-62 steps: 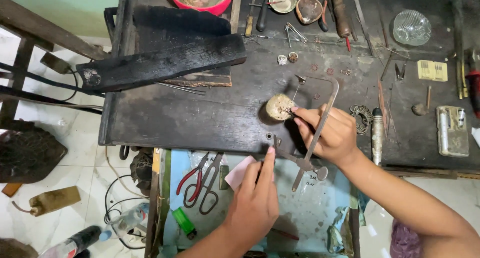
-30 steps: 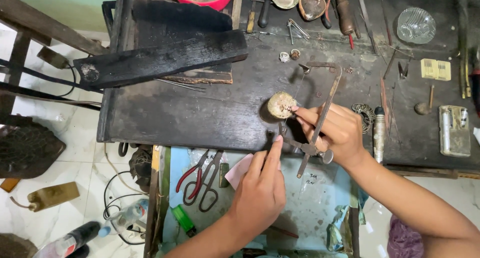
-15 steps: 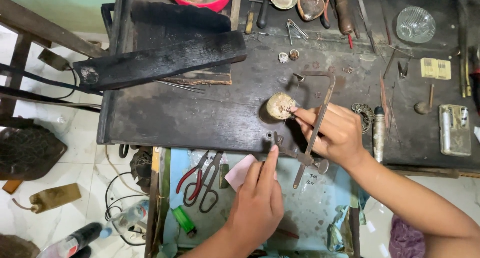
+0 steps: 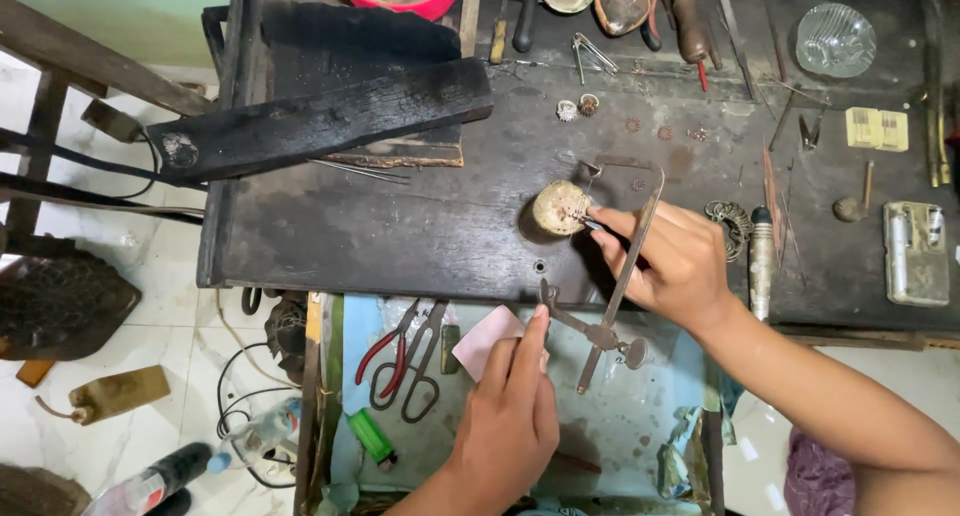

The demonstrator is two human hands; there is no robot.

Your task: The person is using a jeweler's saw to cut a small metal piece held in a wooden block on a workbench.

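Resting on the dark, scorched wooden workbench (image 4: 400, 226), the small round beige lump (image 4: 560, 207) sat near the bench's front edge, just left of the right hand (image 4: 670, 261). This hand was closed around a thin dark tool (image 4: 598, 227), whose tip touched the lump. A metal jeweller's saw frame (image 4: 625, 266) lay tilted across the same hand, with its handle end over the open drawer; I cannot tell if the fingers gripped the frame too. The left hand (image 4: 515, 406) was below, over the light blue drawer (image 4: 640, 426), with the index finger stretched up to the bench edge, just beside the lower arm of the frame; whether it pinched something there was not visible. In the drawer lay a pink paper piece (image 4: 482, 341), red-handled pliers (image 4: 385, 348), dark scissors (image 4: 422, 376) and a green lighter (image 4: 372, 438). Farther up on the bench lay a long charred black wooden block (image 4: 320, 121), and at the far right a clear glass dish (image 4: 836, 39).
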